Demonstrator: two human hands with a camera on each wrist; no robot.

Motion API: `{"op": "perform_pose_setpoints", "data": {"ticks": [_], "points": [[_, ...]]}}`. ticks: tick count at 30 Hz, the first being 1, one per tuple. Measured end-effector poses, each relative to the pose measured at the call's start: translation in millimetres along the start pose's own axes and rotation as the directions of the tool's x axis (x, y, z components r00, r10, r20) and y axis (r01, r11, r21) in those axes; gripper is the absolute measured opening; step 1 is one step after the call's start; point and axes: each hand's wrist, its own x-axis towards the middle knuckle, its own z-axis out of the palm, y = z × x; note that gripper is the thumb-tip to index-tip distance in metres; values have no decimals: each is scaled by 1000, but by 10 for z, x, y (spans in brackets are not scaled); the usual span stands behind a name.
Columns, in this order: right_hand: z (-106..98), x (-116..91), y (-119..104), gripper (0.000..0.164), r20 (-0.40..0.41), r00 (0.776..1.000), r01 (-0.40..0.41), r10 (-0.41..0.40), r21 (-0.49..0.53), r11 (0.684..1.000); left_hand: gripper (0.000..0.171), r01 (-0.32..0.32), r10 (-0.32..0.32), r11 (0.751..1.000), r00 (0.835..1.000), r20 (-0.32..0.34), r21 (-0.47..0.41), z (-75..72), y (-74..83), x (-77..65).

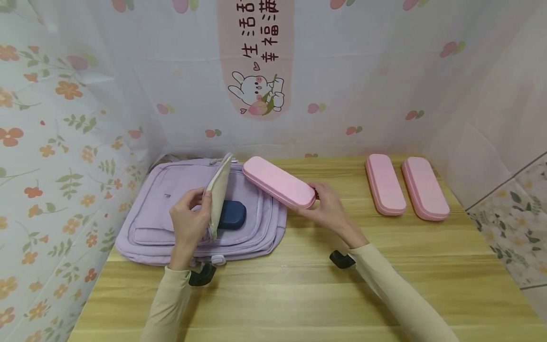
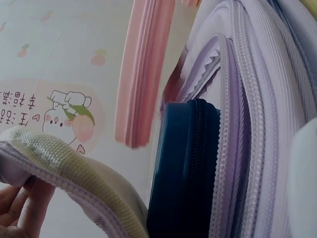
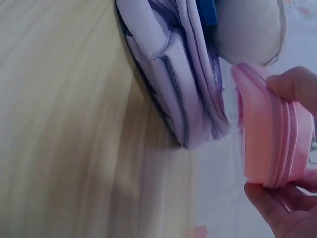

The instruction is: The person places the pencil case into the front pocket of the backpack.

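A lilac backpack (image 1: pixel 149 209) lies flat on the table with its front pocket unzipped. My left hand (image 1: pixel 191 221) pinches the edge of the raised pocket flap (image 1: pixel 221 197), whose pale lining faces right. Inside the pocket sits a dark blue zippered case (image 1: pixel 232 215), partly hidden by the flap; its zip shows in the left wrist view. My right hand (image 1: pixel 328 209) grips one end of a pink zippered case (image 1: pixel 279 182), thumb on one side and fingers on the other. The pink case is held aslant, its far end over the backpack's right edge.
Two more pink cases (image 1: pixel 385 184) (image 1: pixel 425 188) lie side by side on the right of the wooden table (image 1: pixel 299 299). A printed cloth (image 1: pixel 342 85) hangs behind, and a floral one (image 1: pixel 55 166) borders the left.
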Motion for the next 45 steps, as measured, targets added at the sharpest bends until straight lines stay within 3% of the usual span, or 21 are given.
{"op": "perform_pose_setpoints", "data": {"ticks": [8, 16, 23, 32, 45], "points": [[124, 162, -116, 72, 110, 993, 31, -30, -9, 999, 11, 16, -16, 1000, 999, -43, -15, -2, 55, -12], [264, 360, -207, 72, 182, 979, 95, -94, 2, 995, 10, -29, 26, 998, 999, -43, -63, -49, 360, 5], [403, 533, -240, 73, 206, 975, 73, -80, 41, 996, 10, -22, 20, 997, 999, -31, -70, -67, 355, -1], [562, 751, -352, 81, 272, 962, 16, -13, -6, 1000, 10, -14, 11, 998, 999, -42, -65, -90, 327, -4], [816, 884, -535, 68, 276, 961, 12, 3, -53, 999, 9, -30, 27, 998, 998, -56, -52, -106, 328, -7]]}}
